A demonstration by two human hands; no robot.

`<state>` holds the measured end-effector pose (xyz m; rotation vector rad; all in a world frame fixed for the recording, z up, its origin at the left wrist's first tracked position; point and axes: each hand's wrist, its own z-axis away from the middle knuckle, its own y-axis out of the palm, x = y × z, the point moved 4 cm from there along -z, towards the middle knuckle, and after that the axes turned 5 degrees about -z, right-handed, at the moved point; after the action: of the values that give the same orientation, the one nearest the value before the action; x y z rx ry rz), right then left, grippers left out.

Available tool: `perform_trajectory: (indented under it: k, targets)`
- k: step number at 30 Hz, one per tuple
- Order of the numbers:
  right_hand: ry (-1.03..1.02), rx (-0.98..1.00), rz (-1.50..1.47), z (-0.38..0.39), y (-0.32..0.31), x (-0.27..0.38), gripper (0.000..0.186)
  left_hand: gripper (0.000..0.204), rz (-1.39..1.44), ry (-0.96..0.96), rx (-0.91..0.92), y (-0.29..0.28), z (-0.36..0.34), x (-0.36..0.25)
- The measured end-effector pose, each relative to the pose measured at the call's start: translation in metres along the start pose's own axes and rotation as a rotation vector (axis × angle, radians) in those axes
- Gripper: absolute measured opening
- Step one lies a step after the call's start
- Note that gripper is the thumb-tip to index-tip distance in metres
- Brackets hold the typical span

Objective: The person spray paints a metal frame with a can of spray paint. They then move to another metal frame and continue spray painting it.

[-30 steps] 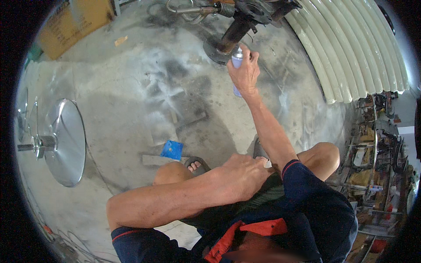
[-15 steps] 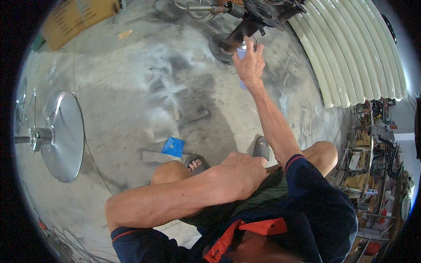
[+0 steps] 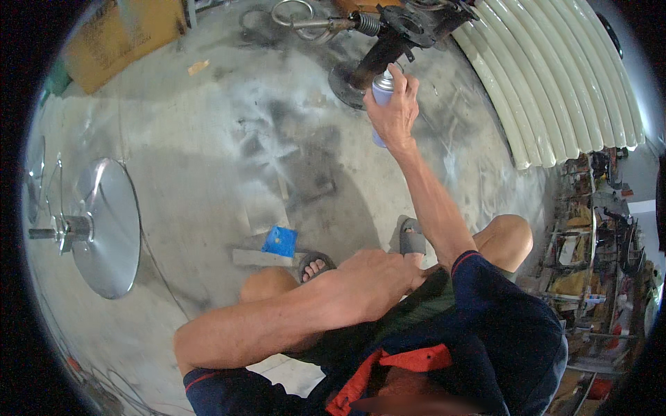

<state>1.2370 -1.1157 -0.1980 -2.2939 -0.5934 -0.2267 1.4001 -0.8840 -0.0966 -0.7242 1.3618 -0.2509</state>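
Note:
At the far end of my outstretched right arm, my right hand (image 3: 397, 111) is wrapped round a pale purple spray can (image 3: 379, 136), the index finger up at its top. Just beyond the can is a black metal tube (image 3: 380, 57) on a round foot (image 3: 345, 86). A dark ring-shaped fitting and a coil spring (image 3: 365, 23) join it near the top edge. My left forearm lies across my lap, and my left hand (image 3: 381, 277) rests by the right knee, back upward. Its fingers are mostly hidden, so whether it holds anything does not show.
A shiny metal disc on a threaded shaft (image 3: 105, 229) stands at the left. Blue sheet (image 3: 280, 241) lies by my left sandal (image 3: 316, 266). Pale ribbed panels (image 3: 541, 83) fill the upper right, cluttered shelving (image 3: 590, 256) the right. A cardboard box (image 3: 121, 41) stands far left on the paint-stained floor.
The spray can shows more clearly beside my right hand, which sits slightly lower in the picture. The view has shifted a little, showing more of the black metal part. My left hand stays on my lap.

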Motion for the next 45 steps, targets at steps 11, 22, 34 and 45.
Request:
perform_trajectory:
  k: [11, 22, 34, 45]
  targets:
    - [-0.056, 0.009, -0.250, -0.021, -0.005, 0.037, 0.072, 0.016, -0.134, -0.049, 0.050, 0.011, -0.024, -0.002]
    - [-0.021, -0.119, -0.254, -0.038, -0.022, 0.021, 0.074, 0.028, -0.221, -0.179, 0.179, 0.023, -0.032, 0.000]
    - [-0.045, 0.035, -0.355, -0.075, -0.037, 0.019, 0.071, 0.034, -0.240, -0.263, 0.278, 0.020, -0.053, 0.010]
    - [0.022, 0.194, -0.418, -0.046, -0.017, -0.010, 0.071, 0.039, -0.214, -0.361, 0.308, 0.019, -0.078, 0.030]
